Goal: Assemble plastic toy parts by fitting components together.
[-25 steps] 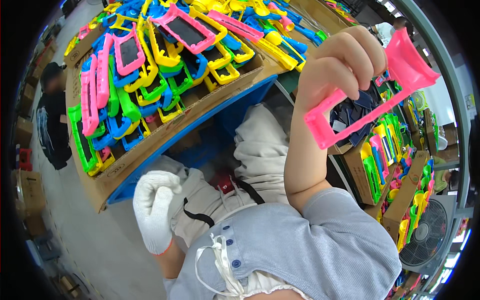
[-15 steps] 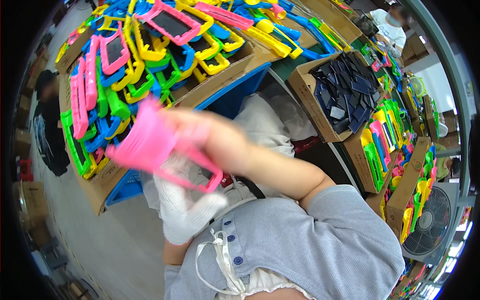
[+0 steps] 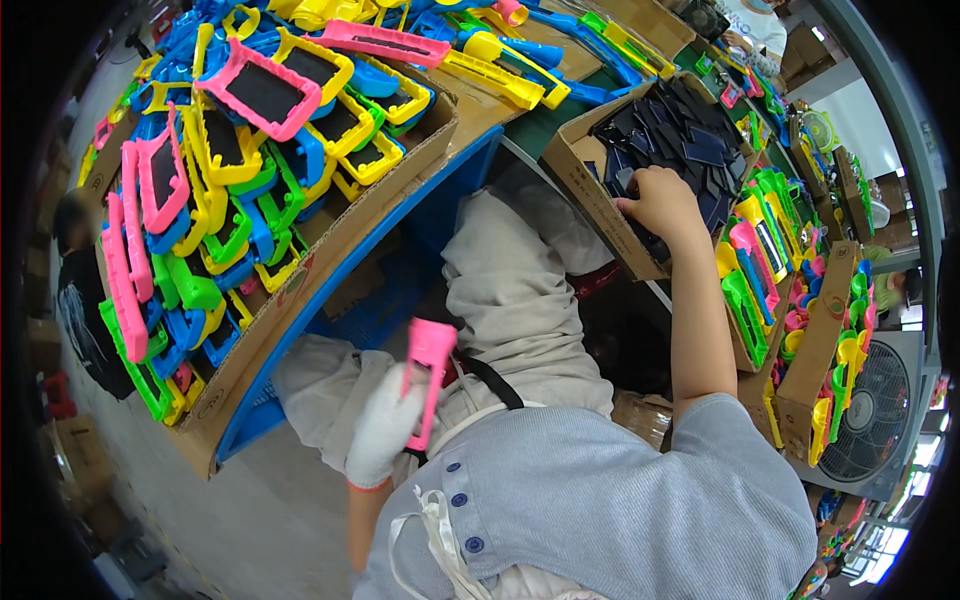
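My left hand [image 3: 388, 425], in a white knitted glove, is closed around a pink plastic frame [image 3: 432, 350] with an open window, held upright above my lap. My bare right hand [image 3: 665, 205] reaches into a cardboard box [image 3: 590, 205] at the right, full of thin dark rectangular panels [image 3: 705, 150]. Its fingers are curled and pinched together at the box's near left part. Whatever lies between the fingertips is too small to make out.
At the left, a large carton [image 3: 330, 235] on a blue crate [image 3: 265, 400] overflows with pink, yellow, green and blue plastic frames. More boxes of coloured parts [image 3: 765, 255] and a grey fan [image 3: 865, 410] stand at the right. A person in black [image 3: 85, 310] is at far left.
My right hand has let go of the pink frame and moved right into the box of dark panels. The pink frame is now in my left hand, lower over my lap.
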The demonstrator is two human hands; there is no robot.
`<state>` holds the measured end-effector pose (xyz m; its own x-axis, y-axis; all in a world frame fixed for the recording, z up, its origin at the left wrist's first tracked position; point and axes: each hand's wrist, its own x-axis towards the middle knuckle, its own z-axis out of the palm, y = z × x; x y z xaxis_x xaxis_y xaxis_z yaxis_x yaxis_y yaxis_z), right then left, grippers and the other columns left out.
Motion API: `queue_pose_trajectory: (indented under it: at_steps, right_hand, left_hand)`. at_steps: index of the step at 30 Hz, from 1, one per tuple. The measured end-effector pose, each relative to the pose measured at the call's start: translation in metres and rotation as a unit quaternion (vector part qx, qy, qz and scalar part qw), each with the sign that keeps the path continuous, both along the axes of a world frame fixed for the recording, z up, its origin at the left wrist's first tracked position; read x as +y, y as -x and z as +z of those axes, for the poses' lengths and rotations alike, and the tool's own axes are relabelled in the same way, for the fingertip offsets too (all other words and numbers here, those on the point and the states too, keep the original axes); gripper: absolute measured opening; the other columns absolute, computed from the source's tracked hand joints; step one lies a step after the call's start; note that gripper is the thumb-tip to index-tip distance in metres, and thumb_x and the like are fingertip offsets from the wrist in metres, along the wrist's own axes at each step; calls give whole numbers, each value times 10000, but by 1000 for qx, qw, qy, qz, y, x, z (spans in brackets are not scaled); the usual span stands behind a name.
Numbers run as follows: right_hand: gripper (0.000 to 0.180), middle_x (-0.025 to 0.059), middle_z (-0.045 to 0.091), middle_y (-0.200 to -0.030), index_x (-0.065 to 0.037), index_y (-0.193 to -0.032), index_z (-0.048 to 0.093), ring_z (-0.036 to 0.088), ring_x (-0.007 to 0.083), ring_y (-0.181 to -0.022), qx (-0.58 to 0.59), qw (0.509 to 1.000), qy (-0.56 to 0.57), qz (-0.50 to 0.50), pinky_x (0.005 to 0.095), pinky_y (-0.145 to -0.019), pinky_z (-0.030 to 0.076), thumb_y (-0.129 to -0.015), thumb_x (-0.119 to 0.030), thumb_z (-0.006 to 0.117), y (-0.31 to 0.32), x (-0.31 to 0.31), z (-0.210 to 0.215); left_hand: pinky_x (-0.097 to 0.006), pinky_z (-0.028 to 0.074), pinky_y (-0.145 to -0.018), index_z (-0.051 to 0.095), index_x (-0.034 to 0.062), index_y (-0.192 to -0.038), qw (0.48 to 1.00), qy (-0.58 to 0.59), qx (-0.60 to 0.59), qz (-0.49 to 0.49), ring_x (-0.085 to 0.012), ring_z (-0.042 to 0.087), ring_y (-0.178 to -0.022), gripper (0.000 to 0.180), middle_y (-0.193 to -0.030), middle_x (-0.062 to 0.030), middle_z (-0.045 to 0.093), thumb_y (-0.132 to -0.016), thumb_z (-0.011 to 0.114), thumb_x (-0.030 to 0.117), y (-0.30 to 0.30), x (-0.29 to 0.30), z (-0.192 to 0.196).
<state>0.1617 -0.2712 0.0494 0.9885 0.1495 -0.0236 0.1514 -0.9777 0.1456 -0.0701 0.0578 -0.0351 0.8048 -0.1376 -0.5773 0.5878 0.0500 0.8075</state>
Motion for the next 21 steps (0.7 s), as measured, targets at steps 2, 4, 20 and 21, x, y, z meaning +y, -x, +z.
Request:
queue_pose_trajectory:
  at_steps: [2, 4, 20, 21]
  right_hand:
    - [343, 151, 650, -869, -55, -793, 667, 599, 311, -897, 48, 998, -42, -9, 393, -783, 476, -685, -375, 724, -1, -2, -2]
    - [299, 142, 652, -860, -60, -777, 669, 609, 303, -877, 75, 995, -67, -18, 389, -761, 484, -690, -342, 719, -3, 2, 3]
    - [371, 123, 598, -846, -54, -1043, 617, 588, 273, -836, 65, 992, -92, 57, 369, -728, 464, -713, -201, 702, -12, -15, 7]
    - [372, 115, 588, -809, -54, -1052, 617, 583, 267, -796, 86, 989, -101, 64, 368, -704, 461, -714, -187, 699, -12, -16, 12]
  left_hand:
    - [-262, 465, -612, 542, 22, -1016, 995, -30, 5, -98, -120, 591, -674, 238, -809, -63, 610, -858, 515, 197, 3, -5, 2]
    - [-269, 455, -660, 541, 22, -1041, 986, -94, -52, -127, -129, 581, -718, 260, -813, -61, 595, -854, 512, 201, 5, -13, 7]
    - [-257, 408, -761, 523, 21, -1095, 991, -35, -43, -126, -114, 501, -814, 361, -909, -53, 529, -810, 553, 242, 4, -2, 13]
    - [-257, 408, -761, 523, 21, -1095, 991, -35, -42, -123, -114, 501, -814, 361, -909, -53, 529, -810, 553, 242, 4, -1, 12]
